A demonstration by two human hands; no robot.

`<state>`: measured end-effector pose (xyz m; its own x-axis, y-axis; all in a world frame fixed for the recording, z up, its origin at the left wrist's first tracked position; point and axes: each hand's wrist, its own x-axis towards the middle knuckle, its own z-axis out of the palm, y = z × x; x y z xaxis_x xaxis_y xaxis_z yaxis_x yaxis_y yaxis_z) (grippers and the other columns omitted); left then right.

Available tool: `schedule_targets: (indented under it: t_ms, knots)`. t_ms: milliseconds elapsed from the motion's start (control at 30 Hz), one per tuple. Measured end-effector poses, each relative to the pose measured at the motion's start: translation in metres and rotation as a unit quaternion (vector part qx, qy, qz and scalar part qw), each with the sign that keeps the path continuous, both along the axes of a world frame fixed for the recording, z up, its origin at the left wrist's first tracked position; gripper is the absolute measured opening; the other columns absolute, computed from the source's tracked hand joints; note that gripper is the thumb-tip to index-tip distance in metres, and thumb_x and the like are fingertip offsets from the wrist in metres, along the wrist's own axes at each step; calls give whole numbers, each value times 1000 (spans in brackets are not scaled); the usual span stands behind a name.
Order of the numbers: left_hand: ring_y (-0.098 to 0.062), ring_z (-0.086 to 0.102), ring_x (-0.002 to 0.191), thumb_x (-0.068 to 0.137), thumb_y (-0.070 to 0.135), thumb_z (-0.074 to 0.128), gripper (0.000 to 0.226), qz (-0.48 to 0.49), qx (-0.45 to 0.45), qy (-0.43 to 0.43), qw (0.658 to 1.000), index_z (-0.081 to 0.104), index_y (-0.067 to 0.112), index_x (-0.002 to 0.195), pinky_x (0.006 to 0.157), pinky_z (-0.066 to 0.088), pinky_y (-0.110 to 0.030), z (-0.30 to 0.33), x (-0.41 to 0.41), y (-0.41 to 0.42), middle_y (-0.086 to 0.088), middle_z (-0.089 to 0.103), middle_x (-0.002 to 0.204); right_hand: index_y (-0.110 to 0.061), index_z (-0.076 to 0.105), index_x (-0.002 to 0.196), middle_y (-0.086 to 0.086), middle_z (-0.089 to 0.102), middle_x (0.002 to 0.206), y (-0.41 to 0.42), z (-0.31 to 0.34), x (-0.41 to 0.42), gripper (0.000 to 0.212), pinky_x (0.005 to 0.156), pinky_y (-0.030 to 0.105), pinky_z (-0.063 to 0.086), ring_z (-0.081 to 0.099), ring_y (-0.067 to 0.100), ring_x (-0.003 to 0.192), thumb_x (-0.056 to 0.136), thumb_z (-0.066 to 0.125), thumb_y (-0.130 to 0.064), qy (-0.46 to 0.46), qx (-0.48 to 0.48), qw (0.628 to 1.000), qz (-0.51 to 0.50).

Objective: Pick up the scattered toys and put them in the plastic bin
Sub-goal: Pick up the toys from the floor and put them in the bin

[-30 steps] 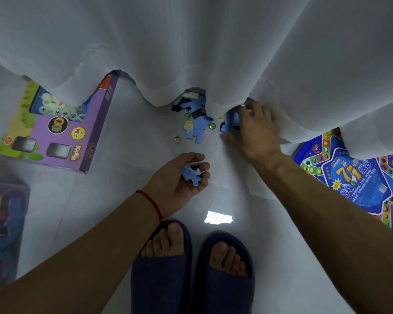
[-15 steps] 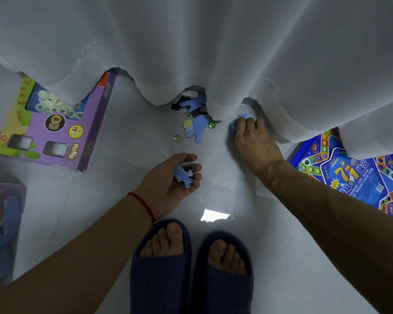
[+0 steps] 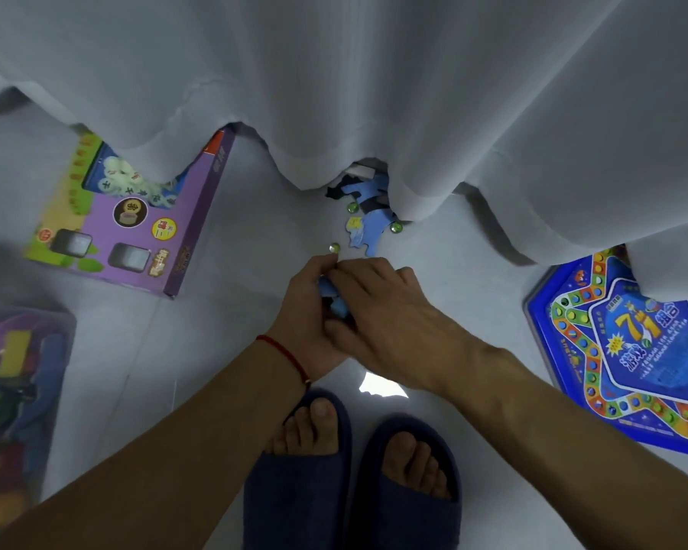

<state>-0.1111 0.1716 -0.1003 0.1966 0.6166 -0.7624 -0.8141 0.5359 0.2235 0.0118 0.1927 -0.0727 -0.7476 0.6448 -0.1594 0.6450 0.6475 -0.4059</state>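
My left hand (image 3: 306,311) and my right hand (image 3: 386,319) meet over the floor, both closed around blue puzzle pieces (image 3: 332,297) held between them. My right hand lies over the left palm and hides most of the pieces. More blue and dark puzzle pieces (image 3: 366,228) lie on the floor just beyond, half under the white curtain (image 3: 374,93), with green glass marbles (image 3: 352,208) among them and one marble (image 3: 334,247) near my left fingertips. The clear plastic bin (image 3: 13,391) with toys inside sits at the far left edge.
A purple game box (image 3: 136,232) lies on the floor at left, partly under the curtain. A blue star-shaped board game (image 3: 632,351) lies at right. My two feet in dark blue slippers (image 3: 350,470) stand below my hands.
My right hand has come back from the curtain's edge with a blue piece and joined my left hand. The view has shifted slightly downward.
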Motion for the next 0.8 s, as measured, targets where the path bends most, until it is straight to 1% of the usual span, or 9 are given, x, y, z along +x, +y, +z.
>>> schedule_targets:
  t_ms: [67, 133, 200, 300, 367, 467, 567, 633, 800]
  knots:
    - [-19, 70, 59, 93, 29, 44, 45, 17, 13, 4, 1000, 74, 9, 67, 54, 57, -26, -1, -9, -1, -8, 68, 71, -22, 55, 129, -6, 56, 126, 9, 7, 1, 47, 96, 35, 40, 48, 14, 115, 93, 43, -50, 44, -104, 994, -4]
    - [-28, 72, 73, 84, 22, 50, 33, 46, 17, -15, 999, 74, 3, 74, 62, 60, -36, 0, -17, 0, -15, 71, 85, -25, 55, 133, -10, 56, 129, 29, 14, 6, 44, 99, 15, 36, 47, 6, 117, 96, 44, -45, 120, -176, 975, -59]
    - [-34, 69, 80, 81, 17, 55, 23, 64, 5, -33, 997, 70, 0, 77, 70, 60, -39, 1, -25, 1, -19, 71, 91, -16, 59, 133, 0, 60, 131, 62, 13, 14, 43, 91, 5, 35, 52, 11, 117, 98, 42, -36, 154, -123, 969, -147]
    - [-35, 63, 86, 89, 17, 53, 22, 69, -8, -24, 997, 67, 2, 83, 70, 58, -37, -1, -34, 5, -19, 68, 96, -12, 60, 132, 9, 63, 131, 110, -1, 38, 42, 96, 25, 41, 58, 27, 116, 94, 44, -21, 117, 13, 957, -264]
    - [-34, 63, 85, 91, 19, 53, 25, 74, -14, -16, 997, 68, 2, 82, 68, 58, -36, -4, -39, 7, -19, 69, 96, -12, 62, 127, 12, 68, 120, 128, -12, 53, 45, 92, 32, 46, 62, 32, 108, 85, 46, -18, 85, 61, 951, -291]
    - [-33, 62, 85, 84, 19, 59, 20, 76, -3, -16, 997, 69, 3, 78, 66, 57, -33, 0, -40, 7, -18, 71, 95, -10, 62, 120, 18, 64, 110, 127, -31, 53, 35, 86, 38, 46, 58, 38, 102, 86, 58, -20, 35, 67, 971, -227]
    - [-32, 60, 87, 80, 19, 60, 18, 71, -2, -17, 997, 69, 3, 78, 66, 56, -31, -1, -42, 5, -19, 71, 94, -15, 56, 131, 17, 53, 129, 117, -49, 31, 52, 96, 43, 43, 49, 39, 116, 84, 69, -33, -8, 52, 979, -196]
    - [-32, 60, 87, 79, 20, 61, 18, 66, -5, -15, 998, 69, 4, 80, 66, 55, -31, -1, -43, 3, -20, 71, 94, -18, 50, 139, 15, 45, 141, 116, -58, 22, 61, 101, 46, 44, 45, 40, 123, 83, 70, -31, -17, 48, 982, -182]
    - [-31, 63, 82, 75, 21, 62, 19, 58, -10, -11, 998, 70, 4, 79, 65, 54, -31, 0, -42, 0, -19, 72, 92, -12, 54, 129, 18, 50, 133, 122, -76, 26, 40, 97, 49, 45, 49, 43, 115, 92, 61, -23, -20, 109, 986, -125]
